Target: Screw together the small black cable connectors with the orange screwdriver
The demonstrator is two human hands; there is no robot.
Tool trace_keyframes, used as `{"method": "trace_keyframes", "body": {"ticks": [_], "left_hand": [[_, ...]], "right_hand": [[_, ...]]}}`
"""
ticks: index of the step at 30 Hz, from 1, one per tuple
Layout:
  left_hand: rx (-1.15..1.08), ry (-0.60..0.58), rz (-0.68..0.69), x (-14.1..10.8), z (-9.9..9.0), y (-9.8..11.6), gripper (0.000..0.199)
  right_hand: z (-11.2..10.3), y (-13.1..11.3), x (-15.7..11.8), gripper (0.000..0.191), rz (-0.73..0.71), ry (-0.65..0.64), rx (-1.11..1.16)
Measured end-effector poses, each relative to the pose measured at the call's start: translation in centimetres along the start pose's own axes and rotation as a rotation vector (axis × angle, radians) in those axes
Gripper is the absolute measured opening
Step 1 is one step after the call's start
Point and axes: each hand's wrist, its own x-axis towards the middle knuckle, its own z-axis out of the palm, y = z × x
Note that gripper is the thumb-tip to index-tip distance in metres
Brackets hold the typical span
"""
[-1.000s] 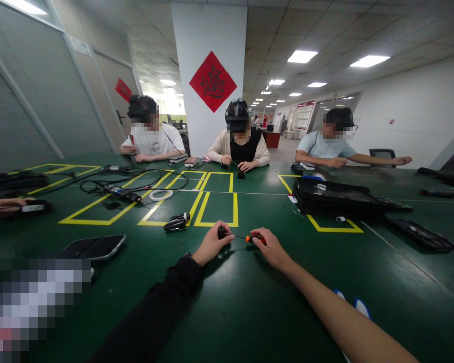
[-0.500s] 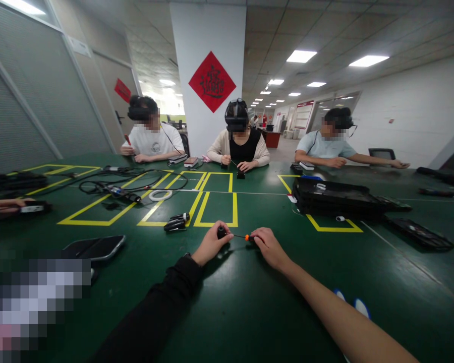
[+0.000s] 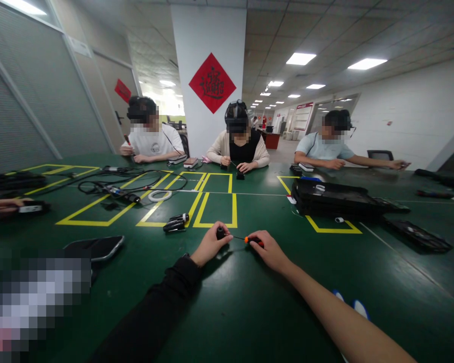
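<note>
Over the green table, my left hand (image 3: 212, 245) is closed around a small black cylindrical part (image 3: 220, 233). My right hand (image 3: 268, 248) grips a screwdriver (image 3: 256, 242) by its black and orange-red handle. The thin shaft runs left toward the black part, its tip at or near my left fingers; whether it sits inside the part cannot be made out. Beyond my left hand lie black cylindrical pieces (image 3: 175, 223), one with a white end.
Yellow tape (image 3: 215, 225) marks rectangles on the table (image 3: 227, 312). Looped black cables (image 3: 98, 186) and a white coil (image 3: 160, 195) lie left. A phone-like device (image 3: 94, 248) is nearer. Black trays (image 3: 336, 197) stand right. Several people sit around; a co-worker's hand (image 3: 7, 204) shows far left.
My right fingers have shifted on the screwdriver, so more of its handle shows. My left hand stays nearly in place with the black part.
</note>
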Motion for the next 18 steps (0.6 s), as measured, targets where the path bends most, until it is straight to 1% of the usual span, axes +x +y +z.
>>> {"method": "trace_keyframes", "body": {"ticks": [6, 18], "left_hand": [[0.012, 0.006, -0.006, 0.01, 0.00, -0.15, 0.021], [-0.002, 0.000, -0.031, -0.04, -0.03, 0.02, 0.018]], "right_hand": [[0.04, 0.10, -0.05, 0.019, 0.028, 0.023, 0.017], [-0.02, 0.12, -0.13, 0.019, 0.028, 0.034, 0.019]]}}
